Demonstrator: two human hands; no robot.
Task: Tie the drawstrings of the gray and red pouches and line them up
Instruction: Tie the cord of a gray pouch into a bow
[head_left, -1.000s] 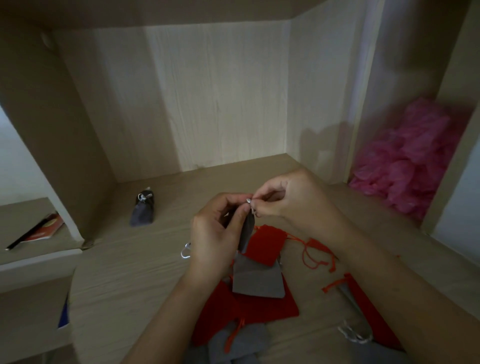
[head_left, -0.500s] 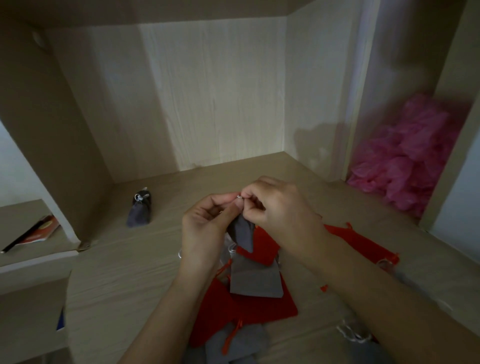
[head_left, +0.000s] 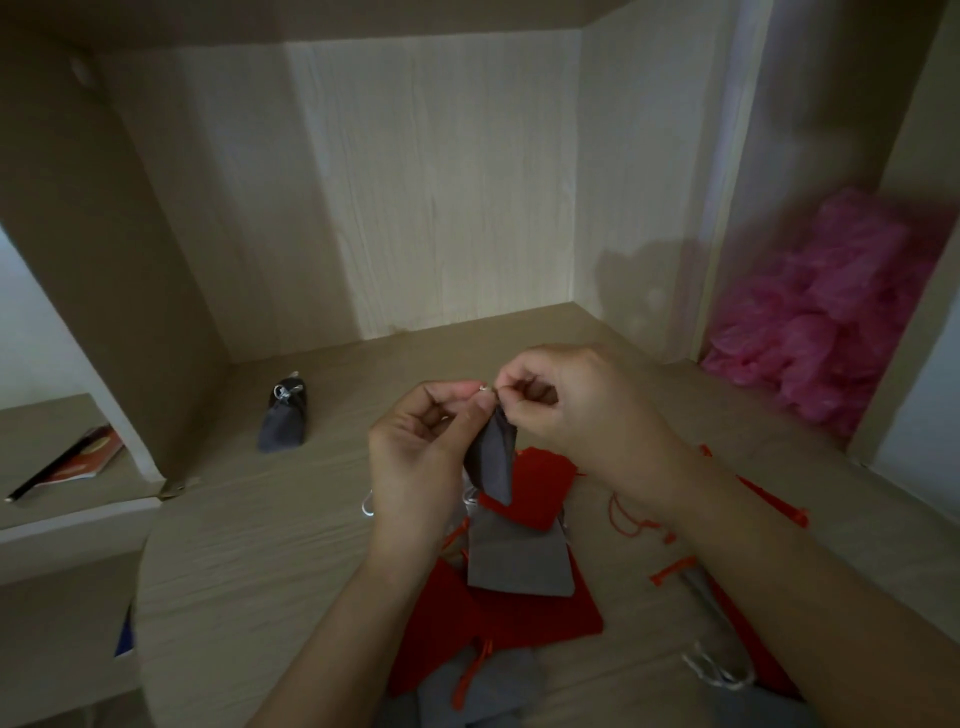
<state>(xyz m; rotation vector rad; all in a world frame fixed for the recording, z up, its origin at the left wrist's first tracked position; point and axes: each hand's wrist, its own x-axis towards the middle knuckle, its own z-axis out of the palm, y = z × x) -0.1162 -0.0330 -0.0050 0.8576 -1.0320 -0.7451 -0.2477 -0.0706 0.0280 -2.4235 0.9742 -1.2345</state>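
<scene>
A small gray pouch (head_left: 493, 460) hangs in the air between my hands above the wooden surface. My left hand (head_left: 421, 447) pinches its gathered neck and silver drawstring. My right hand (head_left: 566, 405) pinches the same drawstring from the right, fingertips touching the left hand's. Below them lies a pile of flat pouches: a gray pouch (head_left: 517, 561) on top of a red pouch (head_left: 488, 618), and another red pouch (head_left: 540, 488) behind it. One tied gray pouch (head_left: 284, 421) sits alone at the far left of the alcove.
Loose red drawstrings (head_left: 641, 525) and more pouches lie under my right forearm. A pink crumpled plastic heap (head_left: 836, 322) fills the right compartment. Wooden walls enclose the alcove (head_left: 431, 182). A red booklet (head_left: 85, 457) rests on the lower left shelf.
Both hands stay together at the pouch's neck, with the fingers working the drawstring. The hanging gray pouch has swung slightly to the right.
</scene>
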